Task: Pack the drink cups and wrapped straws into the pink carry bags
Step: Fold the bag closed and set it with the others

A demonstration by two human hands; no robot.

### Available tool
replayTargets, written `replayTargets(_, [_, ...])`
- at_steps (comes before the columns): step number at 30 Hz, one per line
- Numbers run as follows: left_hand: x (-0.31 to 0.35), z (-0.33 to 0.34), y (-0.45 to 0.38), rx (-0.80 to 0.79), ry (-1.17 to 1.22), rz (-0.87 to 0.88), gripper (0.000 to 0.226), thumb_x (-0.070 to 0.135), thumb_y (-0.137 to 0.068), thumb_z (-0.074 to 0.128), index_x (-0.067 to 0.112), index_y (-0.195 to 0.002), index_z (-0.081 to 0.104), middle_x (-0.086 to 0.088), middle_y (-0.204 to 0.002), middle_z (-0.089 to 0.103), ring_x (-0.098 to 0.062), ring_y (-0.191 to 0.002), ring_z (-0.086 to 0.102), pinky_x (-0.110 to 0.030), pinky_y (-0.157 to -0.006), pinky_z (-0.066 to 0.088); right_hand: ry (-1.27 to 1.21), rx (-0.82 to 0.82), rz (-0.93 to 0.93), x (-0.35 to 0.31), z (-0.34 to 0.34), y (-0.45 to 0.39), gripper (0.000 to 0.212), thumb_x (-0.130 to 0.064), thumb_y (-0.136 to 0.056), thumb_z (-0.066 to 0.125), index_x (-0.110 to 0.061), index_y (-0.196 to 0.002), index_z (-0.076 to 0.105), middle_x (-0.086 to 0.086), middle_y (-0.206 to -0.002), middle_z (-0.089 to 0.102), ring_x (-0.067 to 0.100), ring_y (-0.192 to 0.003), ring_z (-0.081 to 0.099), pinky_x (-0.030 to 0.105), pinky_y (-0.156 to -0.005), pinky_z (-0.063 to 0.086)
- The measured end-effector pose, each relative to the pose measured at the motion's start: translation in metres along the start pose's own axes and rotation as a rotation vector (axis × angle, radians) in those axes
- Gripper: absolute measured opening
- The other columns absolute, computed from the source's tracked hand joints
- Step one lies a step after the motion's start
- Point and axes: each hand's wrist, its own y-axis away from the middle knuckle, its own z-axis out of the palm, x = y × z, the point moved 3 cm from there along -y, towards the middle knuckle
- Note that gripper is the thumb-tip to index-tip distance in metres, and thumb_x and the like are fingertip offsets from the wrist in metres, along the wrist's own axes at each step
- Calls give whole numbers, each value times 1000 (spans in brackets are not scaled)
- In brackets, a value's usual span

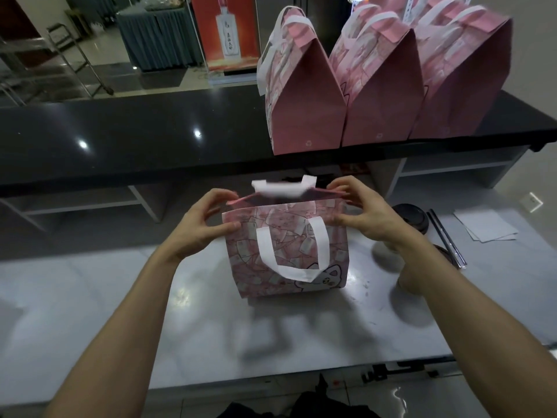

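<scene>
Two bare hands hold one open pink paper carry bag (286, 251) printed with small cards and a white cartoon animal, standing upright near the middle of the pale grey desk (90, 297). The left hand (202, 224) pinches the left end of the bag's mouth, thumb on the near panel and fingers curled over the far rim. The right hand (361, 209) grips the right end of the mouth the same way, fingers closed on the paper. A white flat handle (291, 251) hangs down the near panel; the far handle at the top is blurred.

Just right of the right hand, toward the desk's right edge, stands a drink cup with a dark lid (411, 217), partly hidden by the wrist. Beside it lie dark wrapped straws (446, 236), and some white paper sheets (485, 226) rest nearer the right edge.

On the black glossy counter (135, 137) behind the desk, three closed pink carry bags with white handles (376, 86) stand side by side, touching, at its right end.
</scene>
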Motion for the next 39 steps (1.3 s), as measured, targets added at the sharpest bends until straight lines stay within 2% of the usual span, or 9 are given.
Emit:
replayTargets(4, [1,11,-4,59,144,4,55,35,-80,90,25,-126,61,6,-136,72,-20,-126,70,-38,-94,65,28,6,-7,-1,4,-2,44,-32,-87,92,-38,-120,64,-21,-129,70,-4,-126,60,31,-114,45])
replayTargets(9, [-3,14,-9,180,89,6,44,32,-89,90,31,-121,59,6,-119,79,-17,-114,76,-33,-87,67,72,69,-32,4,4,-7,39,-10,-95,82,-33,-119,60,-13,-120,74,1,-118,68,32,-110,54])
replayTargets(14, [-4,10,-10,245,43,-16,52,43,-75,91,26,-111,57,2,-103,82,-16,-103,80,-32,-80,68,79,123,-30,10,6,-10,41,-12,-97,80,-41,-116,59,-13,-117,73,-10,-113,66,14,-91,54])
replayTargets(19, [-9,1,-6,189,84,-71,85,63,-58,101,25,-120,59,7,-125,75,-14,-119,72,-37,-94,64,66,145,-18,10,10,-8,44,-13,-97,82,-41,-122,59,-16,-118,73,-16,-113,62,2,-82,50])
replayTargets(21, [-17,-2,3,185,66,-124,96,68,-48,103,27,-122,59,4,-126,70,-14,-119,69,-36,-95,61,63,144,-30,10,13,-6,45,-13,-97,81,-40,-126,59,-18,-121,73,-10,-118,64,6,-95,49])
replayTargets(24, [-30,9,12,-4,113,-182,81,56,-55,106,23,-118,67,-1,-118,77,-23,-113,76,-36,-89,66,72,131,-34,12,20,-5,45,-12,-98,78,-41,-128,61,-19,-129,70,4,-129,63,24,-112,46])
replayTargets(30, [-22,22,17,-84,139,-198,32,51,-92,82,36,-120,81,2,-122,81,-20,-115,77,-38,-89,68,73,146,-35,15,22,-3,44,-14,-100,76,-49,-122,62,-24,-127,69,-3,-128,61,26,-111,49])
replayTargets(33, [-18,23,20,-44,143,-224,36,53,-96,73,28,-120,83,-1,-119,83,-21,-113,78,-46,-102,64,70,139,-30,16,21,-3,38,-17,-100,76,-49,-118,65,-19,-127,70,7,-129,63,31,-112,50])
replayTargets(39, [-2,13,19,-53,181,-141,46,44,-83,90,24,-124,80,-3,-124,79,-27,-120,75,-49,-101,62,71,136,-22,16,22,-1,42,-14,-101,73,-51,-119,65,-19,-128,70,9,-131,63,37,-110,53])
